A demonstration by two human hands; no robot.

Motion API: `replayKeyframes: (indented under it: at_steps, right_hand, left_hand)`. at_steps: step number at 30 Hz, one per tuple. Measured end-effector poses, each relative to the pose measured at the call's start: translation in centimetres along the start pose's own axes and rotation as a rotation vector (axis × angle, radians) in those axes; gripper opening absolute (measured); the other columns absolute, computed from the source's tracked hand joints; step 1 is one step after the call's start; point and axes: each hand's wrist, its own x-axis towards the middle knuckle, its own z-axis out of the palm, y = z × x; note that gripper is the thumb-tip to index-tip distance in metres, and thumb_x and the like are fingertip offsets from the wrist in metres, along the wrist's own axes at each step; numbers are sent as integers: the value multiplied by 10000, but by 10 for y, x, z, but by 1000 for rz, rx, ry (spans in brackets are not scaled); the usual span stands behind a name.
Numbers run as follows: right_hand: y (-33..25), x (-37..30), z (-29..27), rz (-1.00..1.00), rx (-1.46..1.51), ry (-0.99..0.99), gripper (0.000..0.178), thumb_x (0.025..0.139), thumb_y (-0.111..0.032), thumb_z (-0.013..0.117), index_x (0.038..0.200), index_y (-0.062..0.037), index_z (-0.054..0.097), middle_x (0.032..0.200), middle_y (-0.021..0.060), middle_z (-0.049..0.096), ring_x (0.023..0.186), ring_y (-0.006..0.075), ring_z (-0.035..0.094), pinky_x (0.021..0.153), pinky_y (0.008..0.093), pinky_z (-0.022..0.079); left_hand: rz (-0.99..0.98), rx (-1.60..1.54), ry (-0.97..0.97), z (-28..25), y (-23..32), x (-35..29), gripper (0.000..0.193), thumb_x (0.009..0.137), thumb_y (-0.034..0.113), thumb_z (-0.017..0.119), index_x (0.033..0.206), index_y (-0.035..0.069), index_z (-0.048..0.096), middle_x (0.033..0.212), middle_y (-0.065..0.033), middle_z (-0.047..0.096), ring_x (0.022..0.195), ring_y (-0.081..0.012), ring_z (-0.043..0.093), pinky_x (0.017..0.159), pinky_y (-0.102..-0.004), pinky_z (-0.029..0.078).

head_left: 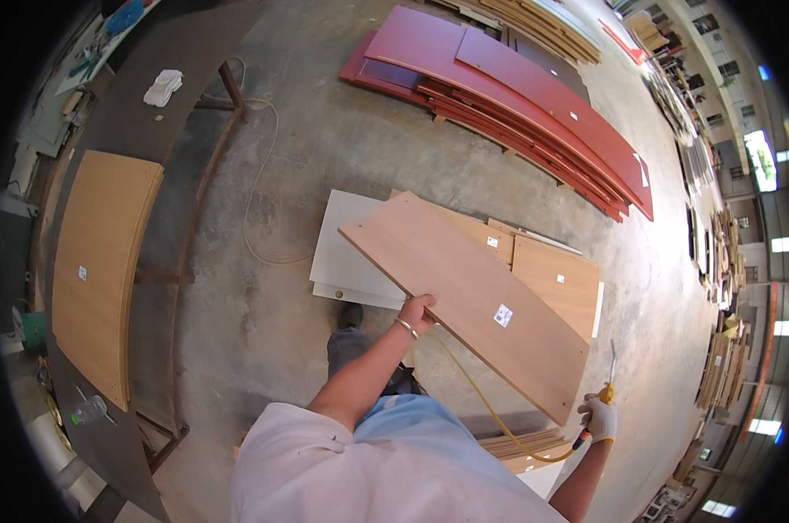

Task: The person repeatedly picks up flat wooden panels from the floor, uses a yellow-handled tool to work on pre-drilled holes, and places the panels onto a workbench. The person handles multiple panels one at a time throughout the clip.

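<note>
Your left hand [417,310], bare with a bracelet at the wrist, curls its fingers over the near long edge of a light brown wooden panel [464,301] and holds it up, tilted, above the concrete floor [264,340]. The panel runs from upper left down to lower right and carries a small white sticker. Your right hand [598,418], in a white glove, is closed around a yellow-handled tool [607,390] just beside the panel's lower right corner; a yellow hose [499,418] loops from the tool back toward your body.

Under the held panel, a white board [346,253] and more light brown panels [556,279] lie stacked on the floor. Farther off lies a pile of long dark red boards [516,105]. To your left, a dark counter [155,96] carries another light brown panel [98,261] and a white cloth [163,87].
</note>
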Motion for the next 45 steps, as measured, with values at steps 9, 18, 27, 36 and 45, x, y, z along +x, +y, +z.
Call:
replayKeyframes:
  at_steps: [9, 18, 27, 36, 45]
  right_hand:
    - [-55, -46, 269, -636, -991, -451, 499, 810, -488, 578, 815, -10, 720, 837, 246, 688, 824, 378, 691, 746, 459, 549]
    - [-156, 2, 305, -777, -688, -318, 347, 821, -316, 534, 734, -20, 695, 694, 170, 686, 671, 307, 696, 649, 398, 555]
    - [169, 33, 165, -518, -865, -453, 339, 806, -336, 590, 928, -43, 707, 950, 231, 689, 928, 394, 658, 820, 463, 532]
    - [314, 122, 144, 565, 513, -52, 89, 847, -152, 546, 805, -74, 532, 627, 69, 503, 510, 229, 511, 452, 414, 433]
    - [250, 151, 211, 500, 311, -555, 140, 840, -66, 484, 715, -96, 428, 586, 55, 407, 480, 243, 463, 443, 457, 380]
  left_hand:
    - [298, 327, 230, -6, -46, -40, 314, 760, -43, 637, 1068, 15, 612, 1007, -91, 664, 899, -271, 664, 741, -399, 558]
    - [512, 289, 252, -28, -39, -86, 347, 748, -78, 637, 1081, 9, 592, 980, -71, 647, 869, -243, 661, 724, -367, 553]
    - [611, 178, 576, 2, 29, -83, 424, 793, -6, 595, 1202, -2, 481, 1149, -171, 571, 1033, -360, 607, 781, -545, 548]
    - [542, -103, 566, -11, 58, -136, 371, 937, 82, 473, 1283, -45, 429, 1307, -227, 504, 1262, -416, 481, 1029, -652, 418]
    - [780, -183, 541, -74, 108, -300, 318, 926, 104, 478, 1238, 50, 516, 1267, -183, 567, 1183, -405, 552, 989, -667, 430]
